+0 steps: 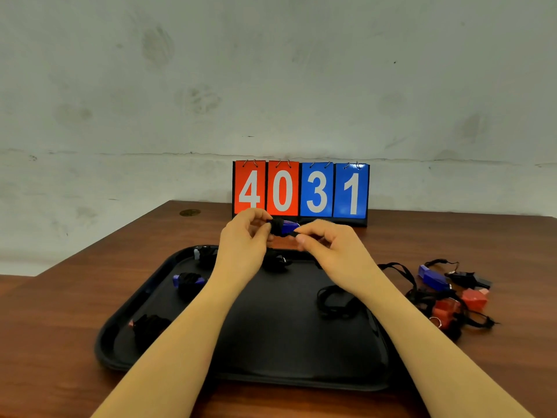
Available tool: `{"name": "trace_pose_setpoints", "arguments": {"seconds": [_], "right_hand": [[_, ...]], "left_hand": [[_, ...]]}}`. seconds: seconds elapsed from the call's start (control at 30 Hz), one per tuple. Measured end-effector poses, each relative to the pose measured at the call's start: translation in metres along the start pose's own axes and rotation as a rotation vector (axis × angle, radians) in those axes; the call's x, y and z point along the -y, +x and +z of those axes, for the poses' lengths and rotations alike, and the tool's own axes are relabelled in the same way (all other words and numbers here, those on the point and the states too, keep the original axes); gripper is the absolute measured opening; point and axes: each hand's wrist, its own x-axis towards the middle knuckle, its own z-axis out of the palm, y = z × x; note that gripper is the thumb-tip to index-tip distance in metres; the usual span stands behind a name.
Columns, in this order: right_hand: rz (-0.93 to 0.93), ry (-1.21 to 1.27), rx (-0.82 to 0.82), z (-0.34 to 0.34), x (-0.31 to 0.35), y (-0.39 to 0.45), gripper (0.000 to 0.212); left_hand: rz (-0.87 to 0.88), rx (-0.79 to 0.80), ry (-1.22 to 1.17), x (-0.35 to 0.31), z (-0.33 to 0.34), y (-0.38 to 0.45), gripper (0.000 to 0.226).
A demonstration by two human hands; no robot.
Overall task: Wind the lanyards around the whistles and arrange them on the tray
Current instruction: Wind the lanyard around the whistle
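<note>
Blue whistle (287, 227) is held above the far edge of the black tray (271, 378), between both hands. Left hand (245, 233): fingers curled, pinching the wrapped end, where black lanyard (276, 227) is already coiled. Right hand (325, 239): fingers pinched narrow on the free cord end.

Handling judgement: whistle looks like hard, smooth plastic, light and rigid, so likely slippery under the cord. Lanyard is soft and limp; coils probably loosen without tension. Best hold: grip the body at the wound section, keep the tail taut.

Several wound whistles lie on the tray; an unwound pile (446, 297) sits on the worktop (60, 327) right of it.
</note>
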Motion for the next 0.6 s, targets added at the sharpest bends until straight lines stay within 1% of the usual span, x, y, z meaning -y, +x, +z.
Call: {"name": "trace_pose_setpoints", "arguments": {"seconds": [0.07,0.13,0.33,0.47,0.6], "right_hand": [[-0.099,-0.151,-0.105,0.002,-0.004,0.001,0.017],[-0.171,-0.217,-0.161,0.003,-0.008,0.001,0.017],[-0.133,-0.261,-0.235,0.002,-0.011,0.001,0.021],[-0.058,-0.201,-0.241,0.001,-0.016,0.002,0.019],[0.070,0.020,-0.260,-0.001,-0.016,0.003,0.011]], "left_hand": [[0.009,0.028,-0.004,-0.001,0.000,-0.001,0.018],[0.018,0.064,-0.013,-0.003,0.000,-0.001,0.018],[0.063,0.168,0.014,-0.007,0.001,-0.005,0.017],[0.066,0.219,0.014,-0.008,0.002,-0.006,0.016],[0.066,0.273,-0.003,-0.008,0.000,-0.008,0.016]]}}
